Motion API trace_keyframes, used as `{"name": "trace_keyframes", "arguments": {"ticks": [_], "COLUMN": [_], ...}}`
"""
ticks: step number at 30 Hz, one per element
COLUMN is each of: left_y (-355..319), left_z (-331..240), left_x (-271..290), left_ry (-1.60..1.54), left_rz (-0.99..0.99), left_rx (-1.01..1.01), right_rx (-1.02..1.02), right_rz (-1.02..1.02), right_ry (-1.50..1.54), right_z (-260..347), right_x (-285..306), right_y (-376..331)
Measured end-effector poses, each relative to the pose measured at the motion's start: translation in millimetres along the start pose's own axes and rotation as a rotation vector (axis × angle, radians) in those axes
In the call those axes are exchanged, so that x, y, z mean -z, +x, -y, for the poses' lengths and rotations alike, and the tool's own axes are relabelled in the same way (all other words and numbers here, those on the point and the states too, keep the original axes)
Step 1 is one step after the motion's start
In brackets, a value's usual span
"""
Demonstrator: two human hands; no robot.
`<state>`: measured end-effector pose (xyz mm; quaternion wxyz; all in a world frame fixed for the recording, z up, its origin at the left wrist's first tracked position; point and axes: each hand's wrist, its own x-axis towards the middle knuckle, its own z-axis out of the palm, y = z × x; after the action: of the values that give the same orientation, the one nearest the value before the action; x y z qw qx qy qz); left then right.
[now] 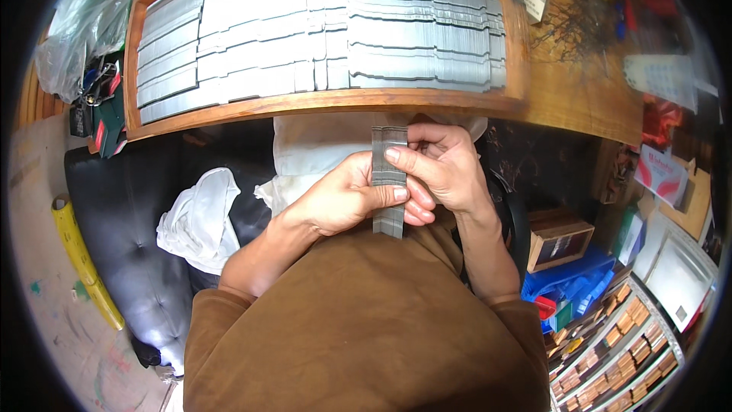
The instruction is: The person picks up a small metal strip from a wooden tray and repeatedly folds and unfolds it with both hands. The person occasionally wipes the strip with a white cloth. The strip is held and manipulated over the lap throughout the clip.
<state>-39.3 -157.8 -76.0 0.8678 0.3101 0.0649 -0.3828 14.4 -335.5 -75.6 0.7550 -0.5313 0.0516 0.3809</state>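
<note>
A narrow stack of thin grey metal strips (389, 174) stands upright between my two hands, just in front of my body. My left hand (347, 187) grips its lower half, the thumb lying across the face of the stack. Higher up, my right hand (442, 164) pinches the stack with the thumb on its face and fingers behind and beside it. Beyond my hands is a shallow wooden tray (328, 101), filled with rows of similar grey metal strips (259, 38) packed tightly together.
White cloth (202, 217) lies on a black padded seat (122, 236) to the left. A wooden table (579, 99) extends right of the tray. At right are a wooden box (560, 238), a blue bin (568, 282) and a rack of small brown pieces (621, 351). Plastic bags (91, 23) hang far left.
</note>
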Motion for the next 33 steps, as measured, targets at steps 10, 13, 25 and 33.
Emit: {"name": "trace_keyframes", "arguments": {"ticks": [10,13,25,33], "left_y": [-4,-3,-8,-8], "left_z": [6,10,10,9], "left_x": [4,4,5,3], "left_ry": [-0.06,0.035,0.024,0.221], "left_rz": [0.01,0.007,0.019,-0.008], "left_rx": [0.048,0.029,0.062,-0.017], "right_rx": [0.009,-0.009,0.152,0.154], "right_rz": [0.036,0.037,-0.035,-0.026], "right_ry": [-0.041,-0.083,-0.19,-0.206], "right_z": [-4,1,-7,-3], "right_x": [-3,-8,-14,-16], "right_y": [1,0,-5,-6]}}
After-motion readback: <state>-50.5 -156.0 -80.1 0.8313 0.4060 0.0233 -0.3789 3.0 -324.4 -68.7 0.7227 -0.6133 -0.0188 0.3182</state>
